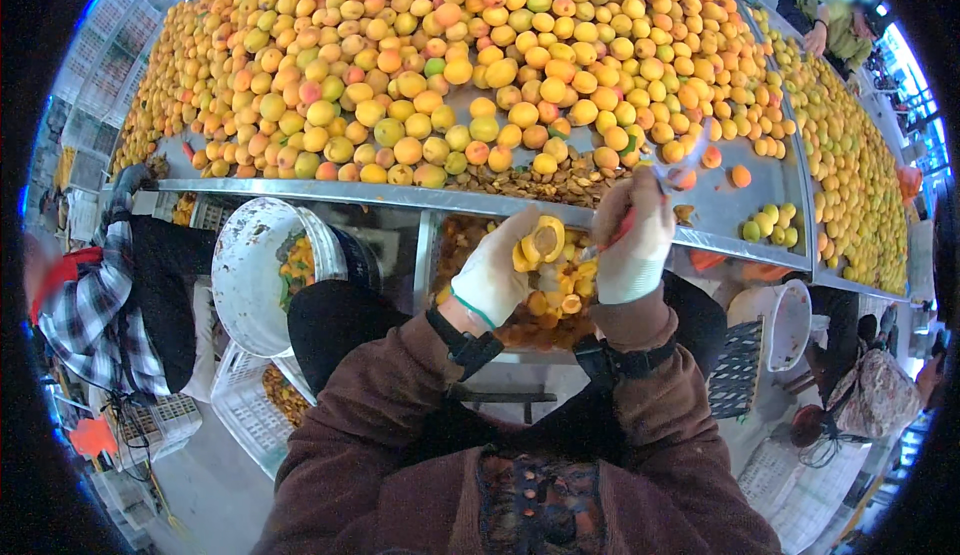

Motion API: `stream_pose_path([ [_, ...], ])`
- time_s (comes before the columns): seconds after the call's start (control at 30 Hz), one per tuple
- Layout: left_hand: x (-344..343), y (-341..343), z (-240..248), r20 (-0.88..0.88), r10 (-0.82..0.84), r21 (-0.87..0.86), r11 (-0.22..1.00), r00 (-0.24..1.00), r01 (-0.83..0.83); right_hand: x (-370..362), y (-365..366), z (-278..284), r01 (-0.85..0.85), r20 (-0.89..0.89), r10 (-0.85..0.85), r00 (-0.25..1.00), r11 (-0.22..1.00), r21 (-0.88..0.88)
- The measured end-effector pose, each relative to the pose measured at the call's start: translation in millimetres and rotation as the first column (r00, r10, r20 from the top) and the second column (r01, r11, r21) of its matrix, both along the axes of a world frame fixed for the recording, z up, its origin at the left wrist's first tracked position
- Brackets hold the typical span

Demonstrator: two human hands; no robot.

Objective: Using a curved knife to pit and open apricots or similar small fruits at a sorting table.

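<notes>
A cut apricot (545, 239) with its hollow showing is held in my left hand (494, 267), which wears a white glove. My right hand (638, 239), gloved too, is closed round a small tool (626, 225) with a red part; its exact kind is hard to make out. Beyond that hand, a pale curved shape (688, 160) is blurred. Below both hands, a crate (425, 255) set under the table edge contains split apricot pieces (570, 285). A large heap of whole apricots (420, 65) covers the metal table in front of me.
Brown apricot stones (550, 187) lie along the metal table edge (380, 195). A white bucket (255, 255) stands left of my knee, above a white crate (245, 400). Another bucket (790, 325) is at the right. People sit at the left (105, 300) and far right.
</notes>
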State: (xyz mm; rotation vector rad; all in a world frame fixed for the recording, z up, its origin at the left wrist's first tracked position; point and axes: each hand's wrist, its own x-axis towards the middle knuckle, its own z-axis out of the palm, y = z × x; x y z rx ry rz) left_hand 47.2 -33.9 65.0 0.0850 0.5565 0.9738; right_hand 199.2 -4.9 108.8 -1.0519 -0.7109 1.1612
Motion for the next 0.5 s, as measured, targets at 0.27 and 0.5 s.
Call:
stream_pose_path([
  [0.27,5,-9,-7,-0.476,0.015,0.390,0.900,0.879,0.196,-13,-11,26,0.002,-0.024,0.000,1.000,0.995,0.097],
  [0.5,11,-10,-12,-0.760,0.541,0.639,0.525,0.359,0.562,-21,-12,16,0.045,0.032,-0.053,0.998,0.976,0.213],
])
